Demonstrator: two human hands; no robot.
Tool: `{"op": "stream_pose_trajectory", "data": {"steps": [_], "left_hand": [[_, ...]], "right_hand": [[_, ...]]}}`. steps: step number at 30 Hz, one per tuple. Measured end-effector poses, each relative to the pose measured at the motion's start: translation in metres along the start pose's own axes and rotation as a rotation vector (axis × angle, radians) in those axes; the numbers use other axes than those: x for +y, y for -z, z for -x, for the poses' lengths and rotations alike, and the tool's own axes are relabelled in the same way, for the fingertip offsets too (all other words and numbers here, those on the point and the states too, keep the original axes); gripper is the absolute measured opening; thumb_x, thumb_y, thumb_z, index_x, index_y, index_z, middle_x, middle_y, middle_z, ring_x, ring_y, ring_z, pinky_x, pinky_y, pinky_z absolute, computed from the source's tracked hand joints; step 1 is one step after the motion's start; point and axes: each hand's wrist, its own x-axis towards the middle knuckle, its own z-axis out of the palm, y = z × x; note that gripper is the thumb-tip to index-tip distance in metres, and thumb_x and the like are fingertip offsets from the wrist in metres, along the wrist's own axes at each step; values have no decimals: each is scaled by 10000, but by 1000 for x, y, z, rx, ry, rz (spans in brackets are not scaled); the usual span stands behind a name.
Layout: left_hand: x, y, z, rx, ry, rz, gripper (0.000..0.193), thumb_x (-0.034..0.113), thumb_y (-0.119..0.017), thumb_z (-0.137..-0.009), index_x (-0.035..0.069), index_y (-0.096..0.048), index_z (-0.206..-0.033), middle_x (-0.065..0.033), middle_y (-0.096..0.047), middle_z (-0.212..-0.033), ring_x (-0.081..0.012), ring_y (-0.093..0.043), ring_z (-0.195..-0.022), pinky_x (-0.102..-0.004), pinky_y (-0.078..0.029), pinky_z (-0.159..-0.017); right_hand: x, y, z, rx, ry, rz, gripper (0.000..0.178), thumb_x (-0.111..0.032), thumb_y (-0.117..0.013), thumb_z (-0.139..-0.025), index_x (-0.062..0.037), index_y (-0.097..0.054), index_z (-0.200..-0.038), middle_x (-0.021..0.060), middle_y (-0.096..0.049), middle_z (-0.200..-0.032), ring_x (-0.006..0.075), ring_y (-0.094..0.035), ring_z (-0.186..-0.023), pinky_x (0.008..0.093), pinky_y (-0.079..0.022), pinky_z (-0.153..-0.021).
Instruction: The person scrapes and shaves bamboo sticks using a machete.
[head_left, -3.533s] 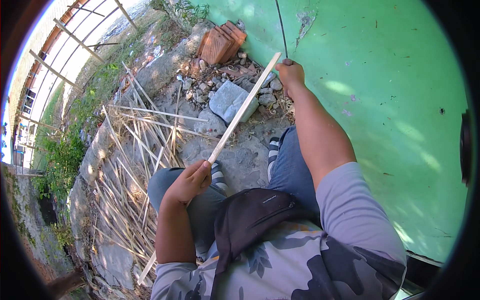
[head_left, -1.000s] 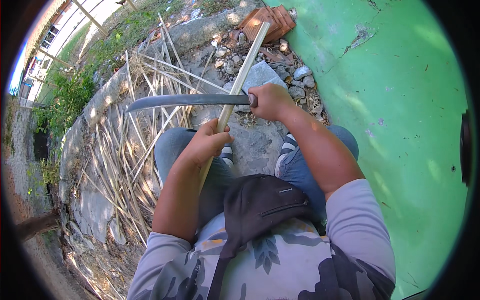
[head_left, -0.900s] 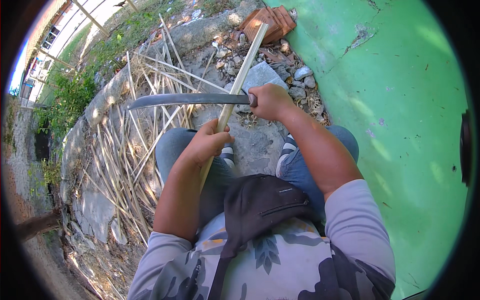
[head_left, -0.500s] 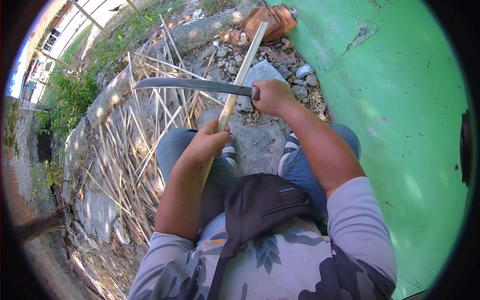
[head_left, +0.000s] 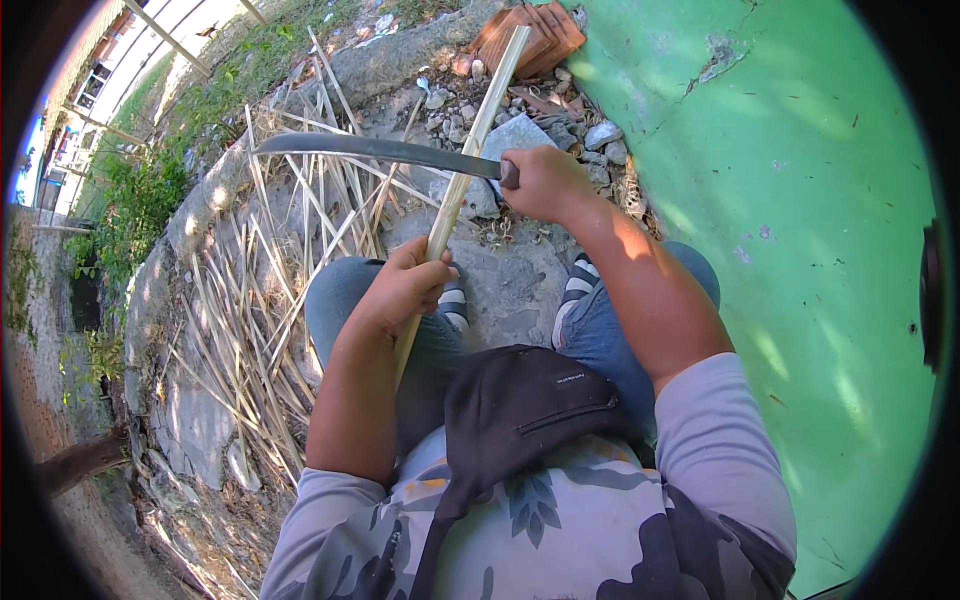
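My left hand (head_left: 402, 287) is closed around a long pale strip of split bamboo (head_left: 487, 118), which slants from beside my left thigh up toward the far rubble. In my right hand (head_left: 545, 185) is the dark handle of a machete (head_left: 375, 150). Its long, slightly curved blade points left and crosses over the strip, a little beyond my left fist. The blade appears to lie against the strip. The strip's lower end is partly hidden by my left forearm.
Many thin bamboo strips (head_left: 240, 340) lie in a loose heap on the ground to the left. Stacked orange roof tiles (head_left: 535, 40) and broken stones (head_left: 600, 135) sit ahead. A green painted floor (head_left: 800, 250) spreads to the right. A black bag (head_left: 530, 400) rests on my lap.
The machete's tip has swung slightly up and left, so the blade tilts more across the strip. Both hands have shifted only a little, and their grips are the same.
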Motion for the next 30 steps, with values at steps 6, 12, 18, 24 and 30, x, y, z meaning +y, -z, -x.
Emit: {"op": "stream_pose_trajectory", "data": {"steps": [6,12,18,24,30], "left_hand": [[-8,-5,0,36,-83,-178,200,48,-631,-841,86,-492,-980,56,-418,-673,-41,-350,-494,-223,-263,-454],[-6,7,-3,-53,-6,-19,244,80,-674,-808,45,-526,-999,22,-478,-715,-57,-401,-539,-244,-320,-486],[-7,6,0,-16,-19,-54,250,88,-672,-811,37,-529,-1009,18,-475,-715,-61,-405,-540,-241,-321,-488],[-4,-11,-3,-5,-46,-225,220,43,-627,-826,76,-486,-992,40,-419,-685,-43,-364,-516,-224,-280,-465],[-4,-1,3,-60,-6,-46,200,48,-622,-837,89,-483,-974,46,-412,-683,-47,-354,-512,-229,-269,-452]], "right_hand": [[5,4,-2,-53,79,125,122,-256,-666,-791,-149,-696,-841,119,-706,-797,365,-685,-782,486,-537,-703],[13,7,-9,67,-147,49,147,-260,-657,-795,-141,-699,-869,134,-713,-832,372,-686,-798,480,-546,-727],[-17,0,0,-99,150,181,126,-240,-671,-763,-151,-693,-850,110,-719,-819,333,-706,-798,457,-556,-744],[70,-3,-10,111,-165,-92,134,-245,-685,-772,-133,-704,-843,120,-711,-798,362,-689,-783,456,-550,-735],[23,4,-1,113,17,-68,150,-232,-687,-761,-97,-670,-825,160,-668,-740,394,-662,-729,479,-522,-679]]}}
